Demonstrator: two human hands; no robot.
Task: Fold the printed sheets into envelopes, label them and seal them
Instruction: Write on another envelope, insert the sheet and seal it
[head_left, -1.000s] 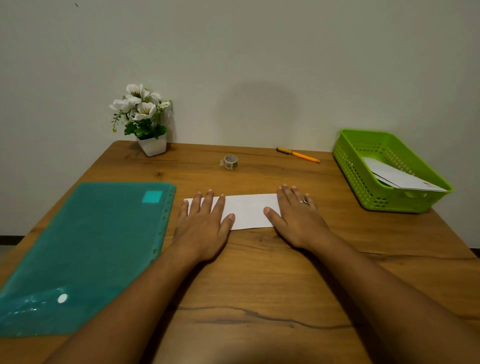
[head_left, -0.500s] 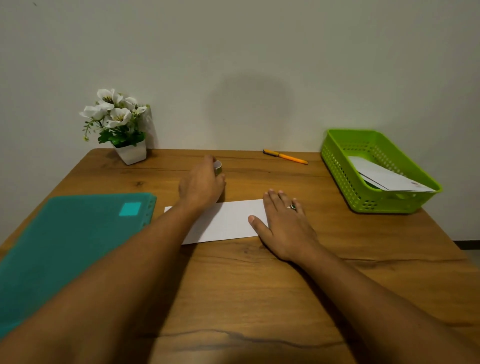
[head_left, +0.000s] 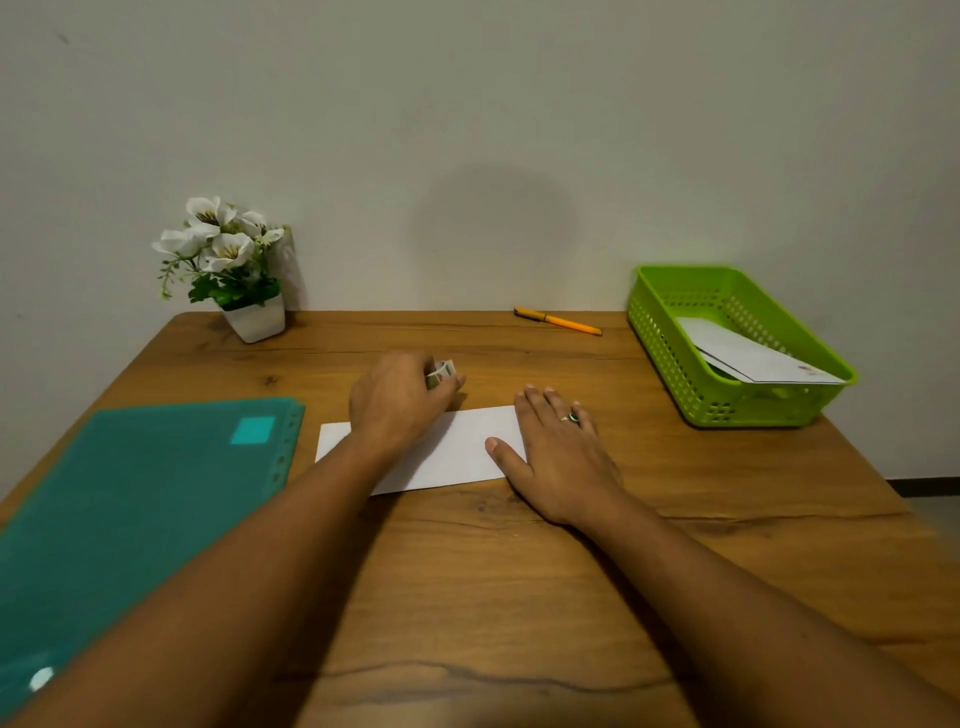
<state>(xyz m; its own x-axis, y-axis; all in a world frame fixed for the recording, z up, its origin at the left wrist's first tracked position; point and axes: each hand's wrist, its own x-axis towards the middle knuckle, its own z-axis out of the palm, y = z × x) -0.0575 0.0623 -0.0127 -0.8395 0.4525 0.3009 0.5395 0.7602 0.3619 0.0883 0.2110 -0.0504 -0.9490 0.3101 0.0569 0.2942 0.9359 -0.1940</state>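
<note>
A folded white sheet (head_left: 457, 452) lies flat in the middle of the wooden table (head_left: 519, 597). My right hand (head_left: 561, 452), with a ring on one finger, rests flat on the sheet's right end, fingers spread. My left hand (head_left: 397, 397) is over the sheet's far edge, closed around a small roll of patterned tape (head_left: 441, 371), which peeks out between the fingers. An orange pen (head_left: 558, 321) lies near the wall, beyond both hands.
A green plastic basket (head_left: 670, 358) at the right holds a white envelope (head_left: 748, 358). A teal plastic sleeve (head_left: 119, 519) covers the table's left side. A small white pot of white flowers (head_left: 228, 270) stands at the back left against the wall.
My left hand left the sheet, reached to the tape roll near the back of the table, took hold of it and drew it back toward the sheet. My right hand stayed on the sheet.
</note>
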